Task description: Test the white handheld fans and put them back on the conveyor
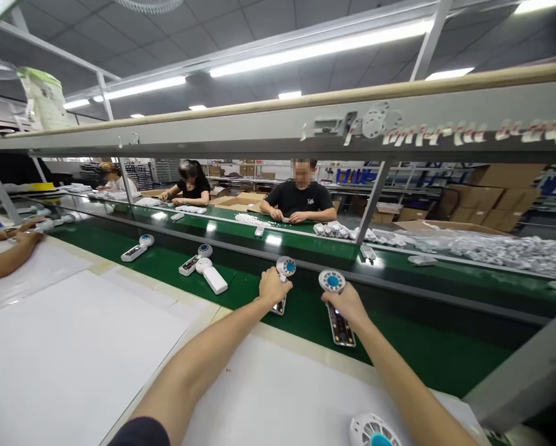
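Left hand (pixel 274 287) wrapped around handheld fan (pixel 286 267); right hand (pixel 345 307) wrapped around second fan (pixel 340 325); three more fans (pixel 204 266) on green conveyor belt (pixel 412 353).

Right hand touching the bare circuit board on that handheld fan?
Touching. The head view shows the right hand gripping the handheld fan below its round head, with the hand lying over the upper end of the circuit board.

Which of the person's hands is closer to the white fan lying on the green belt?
Left. The left hand is just right of the white handheld fan on the green conveyor belt; the right hand lies farther right, beyond the left hand.
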A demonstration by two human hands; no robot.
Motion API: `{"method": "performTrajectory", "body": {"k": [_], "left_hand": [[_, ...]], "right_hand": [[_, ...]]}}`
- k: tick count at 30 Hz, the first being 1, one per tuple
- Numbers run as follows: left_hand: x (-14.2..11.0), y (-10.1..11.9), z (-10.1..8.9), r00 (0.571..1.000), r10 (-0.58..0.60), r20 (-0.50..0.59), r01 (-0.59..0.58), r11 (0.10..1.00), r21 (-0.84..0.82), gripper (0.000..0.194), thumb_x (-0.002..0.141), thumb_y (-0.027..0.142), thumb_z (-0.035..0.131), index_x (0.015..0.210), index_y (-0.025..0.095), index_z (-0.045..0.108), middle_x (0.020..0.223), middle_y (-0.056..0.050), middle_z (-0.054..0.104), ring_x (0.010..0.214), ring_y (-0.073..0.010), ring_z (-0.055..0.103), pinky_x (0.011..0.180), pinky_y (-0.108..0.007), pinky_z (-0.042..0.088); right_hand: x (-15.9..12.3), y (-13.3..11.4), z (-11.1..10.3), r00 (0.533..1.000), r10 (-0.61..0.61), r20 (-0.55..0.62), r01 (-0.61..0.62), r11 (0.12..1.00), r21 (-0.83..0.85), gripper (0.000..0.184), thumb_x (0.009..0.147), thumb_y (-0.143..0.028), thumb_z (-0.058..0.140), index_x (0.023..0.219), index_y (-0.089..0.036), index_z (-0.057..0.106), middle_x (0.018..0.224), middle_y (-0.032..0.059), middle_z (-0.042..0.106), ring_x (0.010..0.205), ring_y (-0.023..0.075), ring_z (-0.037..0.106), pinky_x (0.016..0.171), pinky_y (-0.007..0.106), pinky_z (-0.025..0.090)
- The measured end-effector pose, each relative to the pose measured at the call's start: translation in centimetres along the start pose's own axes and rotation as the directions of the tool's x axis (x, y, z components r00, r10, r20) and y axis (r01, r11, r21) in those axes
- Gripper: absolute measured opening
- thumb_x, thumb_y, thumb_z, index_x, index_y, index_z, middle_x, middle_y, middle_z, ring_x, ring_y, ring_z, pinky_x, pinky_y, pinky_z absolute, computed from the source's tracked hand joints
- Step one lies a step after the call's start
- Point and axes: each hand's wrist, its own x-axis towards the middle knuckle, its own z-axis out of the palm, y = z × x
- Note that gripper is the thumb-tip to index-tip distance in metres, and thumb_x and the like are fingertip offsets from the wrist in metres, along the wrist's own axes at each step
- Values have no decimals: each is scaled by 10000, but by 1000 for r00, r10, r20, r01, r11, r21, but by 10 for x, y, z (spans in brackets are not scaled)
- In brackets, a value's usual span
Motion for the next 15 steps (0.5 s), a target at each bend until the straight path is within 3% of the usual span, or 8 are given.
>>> {"method": "performTrajectory", "body": {"k": [3, 5, 7, 9, 10, 13, 15], "left_hand": [[5, -17, -4, 999, 21, -26, -16, 983, 181, 411, 947, 412, 657, 1266, 155, 616, 1351, -124, 586, 1247, -290, 567, 1063, -544, 480], [12, -31, -23, 997, 61, -54, -45, 965, 259, 410, 954, 431, 642, 1259, 158, 621, 1351, -123, 589, 1253, -287, 565, 1070, -543, 474], [22, -53, -59, 990, 84, -117, -42, 946, 321, 401, 963, 424, 631, 1268, 164, 618, 1365, -121, 581, 1260, -285, 561, 1070, -537, 477], [31, -84, -107, 975, 54, -214, 31, 927, 375, 407, 966, 396, 631, 1304, 171, 599, 1405, -123, 554, 1273, -290, 552, 1069, -539, 481], [35, -101, -133, 963, 13, -271, 99, 913, 396, 418, 965, 385, 634, 1321, 171, 587, 1417, -127, 543, 1271, -292, 554, 1062, -538, 489], [38, -151, -198, 910, -146, -387, 319, 844, 431, 440, 962, 379, 643, 1342, 169, 569, 1385, -129, 561, 1220, -282, 587, 1017, -515, 528], [37, -177, -223, 883, -235, -406, 416, 790, 449, 415, 961, 376, 647, 1311, 160, 586, 1325, -123, 596, 1154, -261, 621, 971, -486, 557]], "right_hand": [[1, 23, 12, 999, 16, -46, -25, 983, -184, 621, 735, -257, 638, 1306, -32, 543, 1183, 245, 647, 1098, 376, 653, 906, 442, 524], [-5, 27, 15, 999, -18, -45, 5, 956, -292, 692, 790, -251, 593, 1403, 37, 450, 1333, 336, 536, 1213, 430, 591, 983, 501, 488], [-12, 20, 16, 993, -117, -20, 100, 917, -386, 707, 828, -207, 555, 1462, 57, 387, 1470, 369, 388, 1378, 468, 435, 1091, 553, 398], [-18, 1, 23, 967, -250, 39, 241, 862, -446, 683, 855, -152, 525, 1499, 11, 370, 1561, 324, 277, 1494, 457, 236, 1180, 573, 269], [-20, -13, 31, 946, -311, 89, 316, 832, -455, 650, 866, -129, 512, 1497, -24, 396, 1571, 291, 275, 1507, 441, 202, 1197, 568, 237], [-28, -64, 79, 852, -417, 316, 518, 760, -392, 445, 894, -108, 525, 1335, -100, 583, 1407, 214, 498, 1365, 359, 439, 1154, 491, 340], [-38, -100, 130, 755, -441, 486, 616, 731, -295, 273, 912, -162, 604, 1175, -121, 667, 1222, 150, 623, 1194, 282, 578, 1073, 438, 439]]}}
